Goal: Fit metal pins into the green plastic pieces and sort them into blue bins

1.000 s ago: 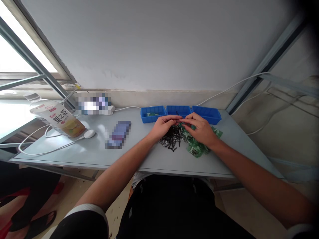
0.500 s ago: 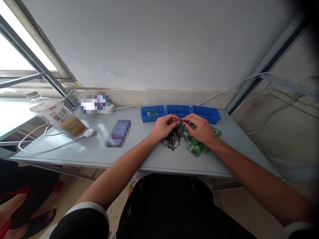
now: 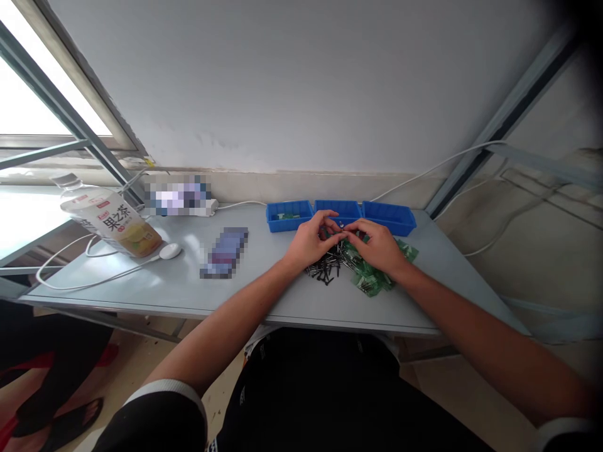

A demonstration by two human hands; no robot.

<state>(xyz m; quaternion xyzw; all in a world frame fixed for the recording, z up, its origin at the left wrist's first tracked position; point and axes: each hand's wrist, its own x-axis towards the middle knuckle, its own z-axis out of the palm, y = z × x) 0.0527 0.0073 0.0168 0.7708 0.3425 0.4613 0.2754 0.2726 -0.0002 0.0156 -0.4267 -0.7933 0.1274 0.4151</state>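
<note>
- Working a small piece point(image 3: 342, 225) where fingertips of the left hand point(image 3: 308, 243) and right hand point(image 3: 377, 247) meet; I cannot tell whose grip grasps it.
- Next move likely calls for steady fingertips.
- Below, on the worktop point(image 3: 254, 295): dark screw-like parts point(image 3: 325, 271), green packets point(image 3: 372, 281).
- Blue left tray point(image 3: 289, 225): small greenish pieces; middle tray point(image 3: 337, 204): partly hidden.

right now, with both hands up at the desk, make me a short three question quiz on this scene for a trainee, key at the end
1. Count: how many blue bins are in the row?
2. True or false: the bottle is to the right of the blue bins.
3. Fill in: the green packets lie nearest the person's ____.

Key:
1. Three.
2. False; the bottle is to their left.
3. Right hand.
</note>
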